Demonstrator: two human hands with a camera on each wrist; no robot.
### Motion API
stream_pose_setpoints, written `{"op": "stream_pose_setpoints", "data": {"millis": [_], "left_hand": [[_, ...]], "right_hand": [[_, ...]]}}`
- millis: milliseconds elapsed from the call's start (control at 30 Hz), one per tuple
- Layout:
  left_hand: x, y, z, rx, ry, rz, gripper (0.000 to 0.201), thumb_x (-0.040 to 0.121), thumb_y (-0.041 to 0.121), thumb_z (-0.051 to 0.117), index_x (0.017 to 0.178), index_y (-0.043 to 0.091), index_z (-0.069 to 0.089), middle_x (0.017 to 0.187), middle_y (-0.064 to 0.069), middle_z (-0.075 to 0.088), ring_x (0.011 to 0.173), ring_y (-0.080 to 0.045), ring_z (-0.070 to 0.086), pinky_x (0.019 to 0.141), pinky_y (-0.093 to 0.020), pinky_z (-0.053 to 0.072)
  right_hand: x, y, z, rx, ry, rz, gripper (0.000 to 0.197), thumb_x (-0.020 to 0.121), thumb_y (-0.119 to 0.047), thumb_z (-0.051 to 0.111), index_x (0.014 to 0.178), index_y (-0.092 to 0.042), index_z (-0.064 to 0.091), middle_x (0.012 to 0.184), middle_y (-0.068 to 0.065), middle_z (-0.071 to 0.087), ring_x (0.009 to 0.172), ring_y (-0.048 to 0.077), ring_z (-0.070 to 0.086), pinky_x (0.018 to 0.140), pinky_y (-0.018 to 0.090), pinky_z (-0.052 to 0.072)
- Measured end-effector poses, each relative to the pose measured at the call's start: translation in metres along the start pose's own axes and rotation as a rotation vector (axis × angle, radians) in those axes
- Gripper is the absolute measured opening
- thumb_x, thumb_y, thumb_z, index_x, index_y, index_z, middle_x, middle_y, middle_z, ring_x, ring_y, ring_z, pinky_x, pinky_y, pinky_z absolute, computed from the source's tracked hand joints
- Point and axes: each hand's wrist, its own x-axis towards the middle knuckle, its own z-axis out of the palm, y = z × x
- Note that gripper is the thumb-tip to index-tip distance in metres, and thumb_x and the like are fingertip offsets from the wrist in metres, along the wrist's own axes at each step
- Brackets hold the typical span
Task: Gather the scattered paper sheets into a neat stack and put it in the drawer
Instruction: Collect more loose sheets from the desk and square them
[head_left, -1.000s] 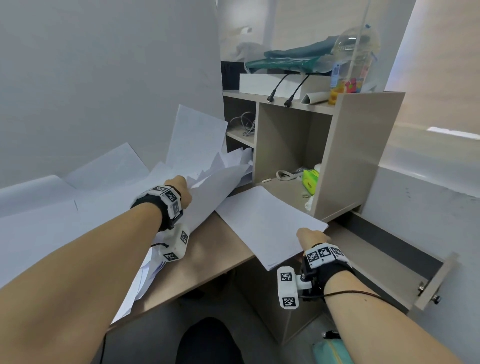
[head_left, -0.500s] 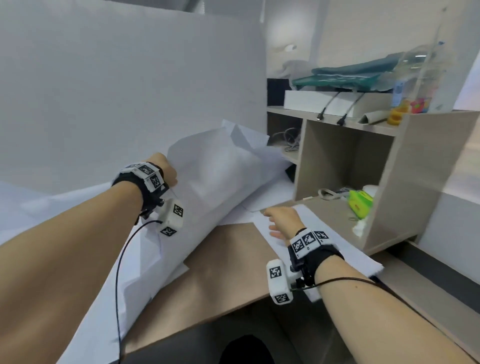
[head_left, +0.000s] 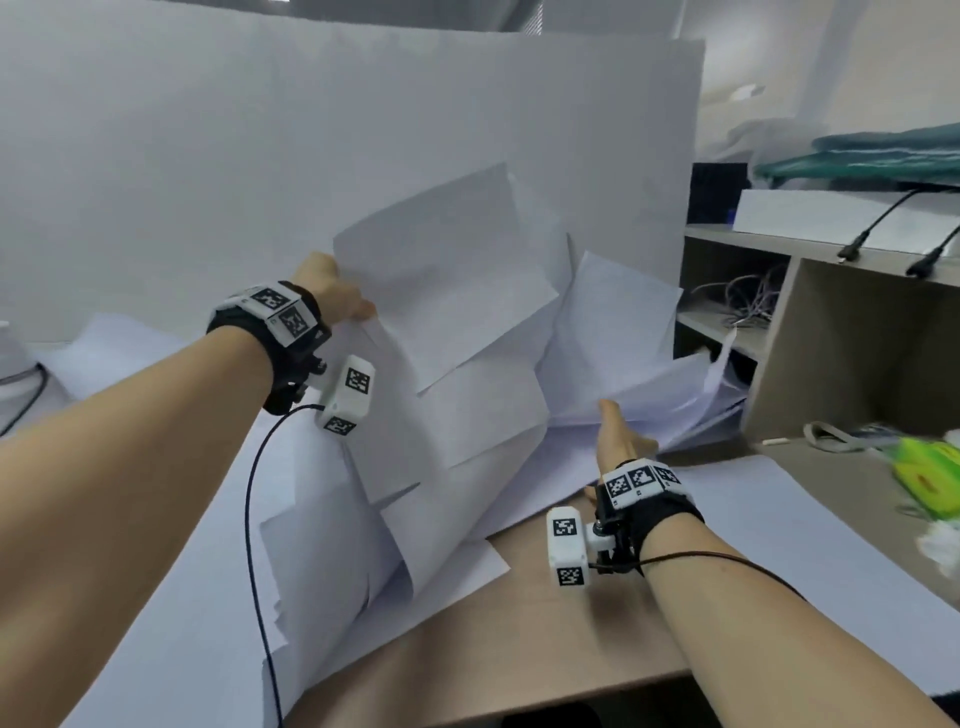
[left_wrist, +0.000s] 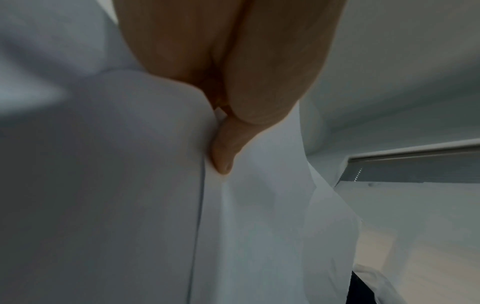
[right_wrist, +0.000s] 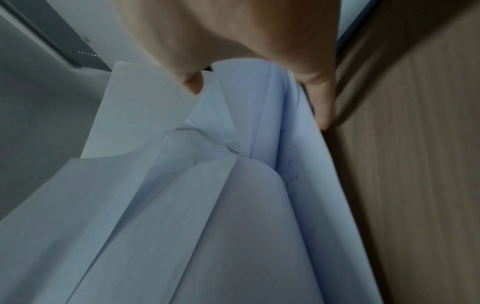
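Right hand (head_left: 615, 439) moved under paper sheets (head_left: 467, 332) | left hand (head_left: 332, 291) pinching | 2 hands

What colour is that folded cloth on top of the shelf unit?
Teal green; the folded cloth shows best in the head view.

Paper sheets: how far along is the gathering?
Done: nothing neatly stacked yet. In hand: the left hand pinches a fanned bundle of paper sheets lifted off the desk; the right hand reaches into loose sheets beside the shelf unit. Left: squaring the stack, then the drawer, out of view.
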Motion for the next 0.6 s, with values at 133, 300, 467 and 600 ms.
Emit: {"op": "stream_pose_setpoints", "data": {"millis": [133, 300, 467, 600], "left_hand": [[0.0, 0.02, -0.015, -0.029, 0.051, 0.099, 0.035, 0.083, 0.003, 0.076, 0.116, -0.003, 0.067, 0.11, -0.013, 0.066, 0.102, -0.028, 0.064, 0.088, -0.037, 0.052], [-0.007, 0.039, -0.03, -0.046, 0.094, 0.169, 0.03, 0.081, 0.002, 0.073, 0.111, -0.002, 0.069, 0.109, -0.014, 0.069, 0.104, -0.03, 0.066, 0.093, -0.042, 0.055], [-0.014, 0.054, -0.056, -0.074, 0.133, 0.188, 0.035, 0.079, 0.004, 0.074, 0.113, 0.0, 0.068, 0.114, -0.016, 0.07, 0.106, -0.032, 0.067, 0.092, -0.042, 0.056], [-0.017, 0.064, -0.083, -0.106, 0.21, 0.176, 0.036, 0.081, 0.005, 0.075, 0.116, 0.0, 0.066, 0.114, -0.014, 0.068, 0.106, -0.03, 0.065, 0.089, -0.039, 0.056]], "right_hand": [[-0.011, -0.006, -0.006, -0.278, 0.159, -0.108, 0.1, 0.076, -0.043, 0.061, 0.153, -0.01, 0.004, 0.154, 0.021, 0.014, 0.135, 0.045, 0.029, 0.109, 0.052, 0.031], [-0.032, -0.016, 0.008, -0.494, 0.002, -0.414, 0.065, 0.086, -0.036, 0.057, 0.143, -0.007, 0.044, 0.146, 0.019, 0.04, 0.132, 0.038, 0.04, 0.106, 0.044, 0.036], [-0.072, -0.022, 0.036, -0.345, -0.519, -0.461, 0.045, 0.09, -0.04, 0.062, 0.122, -0.008, 0.065, 0.12, 0.005, 0.063, 0.112, 0.024, 0.057, 0.101, 0.039, 0.044], [-0.094, -0.016, 0.057, -0.231, -0.744, -0.176, 0.078, 0.085, -0.057, 0.065, 0.149, -0.023, 0.035, 0.143, 0.002, 0.04, 0.137, 0.029, 0.038, 0.111, 0.05, 0.036]]}}
